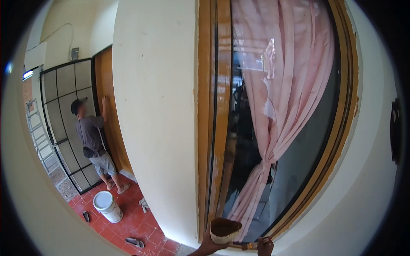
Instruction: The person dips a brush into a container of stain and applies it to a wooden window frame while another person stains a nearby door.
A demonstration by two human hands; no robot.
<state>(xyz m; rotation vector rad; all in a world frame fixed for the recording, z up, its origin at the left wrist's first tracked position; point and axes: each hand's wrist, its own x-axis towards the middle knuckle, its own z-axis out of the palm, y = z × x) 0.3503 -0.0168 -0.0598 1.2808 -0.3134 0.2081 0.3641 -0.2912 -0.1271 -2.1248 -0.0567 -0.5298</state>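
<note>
At the bottom of the view, my left hand [209, 245] is closed around a pale cup [225, 240] with brown paint or varnish inside. To its right, my right hand [265, 246] grips a paintbrush [250, 246], its bristle end pointing left near the window's lower edge. The wooden window frame [222, 106] is brown and glossy, and it surrounds a glass pane. Behind the glass hangs a pink curtain [284, 85], gathered at its middle. The fingers of my right hand are partly hidden at the picture's edge.
On the left, a person [90, 132] in a dark shirt stands with one hand on an orange-brown door [112, 115]. A white bucket [112, 213], sandals [135, 242] and a rag [144, 205] are on red tiles. A black-framed gate [68, 128] and a ladder [38, 130] stand beyond.
</note>
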